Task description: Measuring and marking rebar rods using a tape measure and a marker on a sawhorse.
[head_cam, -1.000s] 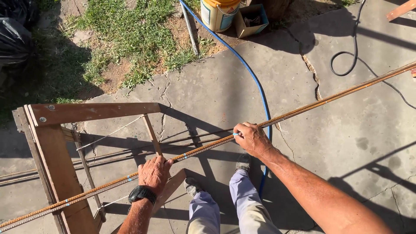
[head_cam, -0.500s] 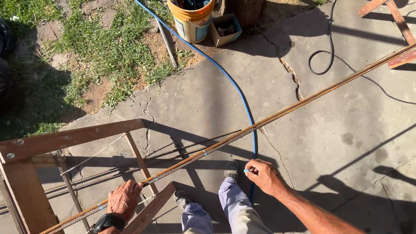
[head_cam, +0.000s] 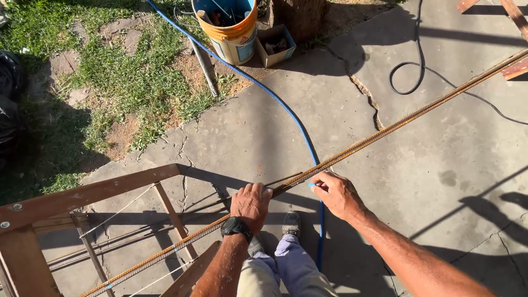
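Two hands on one long rusty rebar (head_cam: 385,131) here, and it runs diagonally from the lower left up to the top right, lying across a wooden sawhorse frame (head_cam: 82,195) at your left side. Your left hand (head_cam: 251,202), the one with the black watch (head_cam: 236,227), sits on top of the bar with the fingers curled down over it, clamped around the steel. Your right hand (head_cam: 336,192) is just beside it, a bit further up the bar, fingers pressed together pinching a small light-blue piece, maybe chalk, right against the rebar; can't tell exactly what it is. As for containers: up top there's an orange and white bucket (head_cam: 234,33) standing upright on the dirt with a few tool handles poking out, too jumbled to name. Touching it on the right is a small open cardboard box (head_cam: 275,45) with some dark bits of hardware inside. A blue hose (head_cam: 275,99) snakes from the grass down between your hands to your shoes (head_cam: 290,223), and a black cable (head_cam: 410,77) loops on the cracked concrete (head_cam: 440,165).
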